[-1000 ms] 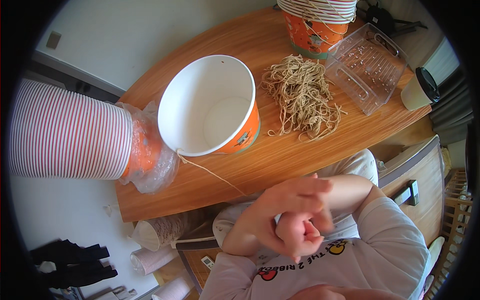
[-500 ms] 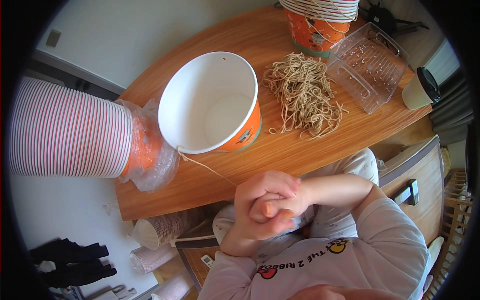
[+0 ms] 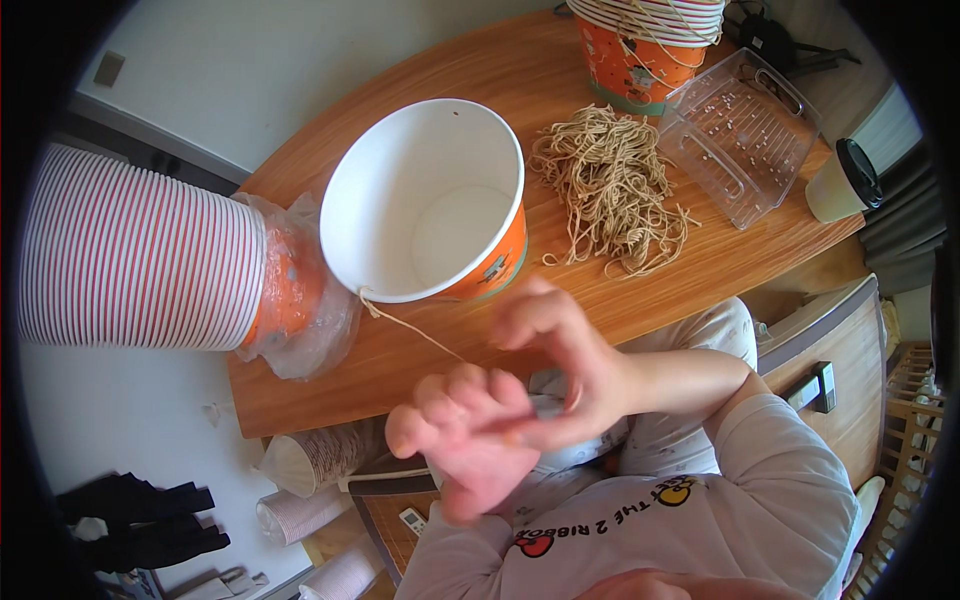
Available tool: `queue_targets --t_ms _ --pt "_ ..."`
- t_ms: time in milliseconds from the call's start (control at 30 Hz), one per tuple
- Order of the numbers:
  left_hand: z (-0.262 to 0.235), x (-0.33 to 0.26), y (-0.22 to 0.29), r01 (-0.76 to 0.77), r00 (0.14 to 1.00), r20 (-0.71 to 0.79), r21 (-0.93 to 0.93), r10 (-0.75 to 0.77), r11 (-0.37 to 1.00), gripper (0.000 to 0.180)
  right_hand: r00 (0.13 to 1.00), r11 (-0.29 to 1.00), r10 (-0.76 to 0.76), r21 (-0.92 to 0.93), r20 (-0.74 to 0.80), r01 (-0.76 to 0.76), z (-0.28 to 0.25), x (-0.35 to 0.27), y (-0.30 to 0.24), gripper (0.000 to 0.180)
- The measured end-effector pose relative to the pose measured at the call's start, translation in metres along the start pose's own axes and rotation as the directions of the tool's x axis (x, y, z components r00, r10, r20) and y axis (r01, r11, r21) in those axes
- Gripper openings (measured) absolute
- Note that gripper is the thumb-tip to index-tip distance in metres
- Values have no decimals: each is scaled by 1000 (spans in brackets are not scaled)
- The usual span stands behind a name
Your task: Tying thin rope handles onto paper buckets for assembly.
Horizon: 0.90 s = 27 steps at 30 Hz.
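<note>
My left hand [image 3: 470,435] is above my lap just off the table's front edge, palm up, thumb out and fingers loosely bent, with nothing visible in it. Beside it, my right hand [image 3: 575,365] curves in a C shape, thumb and fingers apart, also holding nothing visible. Its thumb tip lies by the left palm; whether they touch I cannot tell. Nearest to both is a large orange paper bucket [image 3: 500,268], white inside, with a small hole in its far rim. A beige string [image 3: 410,327] is knotted at its near rim and runs toward my hands, its end hidden.
A tangled heap of beige string [image 3: 610,195] lies right of the bucket. Behind are stacked orange buckets [image 3: 640,65], a clear plastic tray [image 3: 740,140] of small pellets and a lidded cup [image 3: 840,185]. A tall bucket stack [image 3: 140,255] in plastic wrap lies at the left table edge [image 3: 250,405].
My hands were clasped together; they have come apart, the left moving down and left, the right opening upward. The bucket and string keep their places apart from a slight view shift.
</note>
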<state>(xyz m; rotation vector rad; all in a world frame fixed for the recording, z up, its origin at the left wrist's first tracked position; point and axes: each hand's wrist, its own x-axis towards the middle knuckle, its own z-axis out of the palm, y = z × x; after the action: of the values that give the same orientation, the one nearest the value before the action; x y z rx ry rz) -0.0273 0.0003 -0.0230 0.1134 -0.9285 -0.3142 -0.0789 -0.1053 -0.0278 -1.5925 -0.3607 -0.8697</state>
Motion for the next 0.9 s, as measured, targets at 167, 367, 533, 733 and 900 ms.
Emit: queue_targets --t_ms 167,367,533,733,900 --pt "-11 -34 -25 193 952 21 -816 -306 546 41 948 566 168 761 270 -317 22 -7 -5 64" --pt "4 -22 -9 385 847 -274 -274 -456 881 31 902 547 352 728 249 -414 20 -14 -4 37" --pt "12 -40 -2 299 912 -375 333 -165 894 42 831 761 526 336 179 -555 13 -10 -8 17" --pt "1 -32 5 123 975 89 548 -204 827 36 987 989 142 -44 75 -139 6 -17 -4 20" --pt "-13 -15 -34 -657 749 505 649 430 383 32 990 900 -116 -414 74 137 -4 -3 -4 23"
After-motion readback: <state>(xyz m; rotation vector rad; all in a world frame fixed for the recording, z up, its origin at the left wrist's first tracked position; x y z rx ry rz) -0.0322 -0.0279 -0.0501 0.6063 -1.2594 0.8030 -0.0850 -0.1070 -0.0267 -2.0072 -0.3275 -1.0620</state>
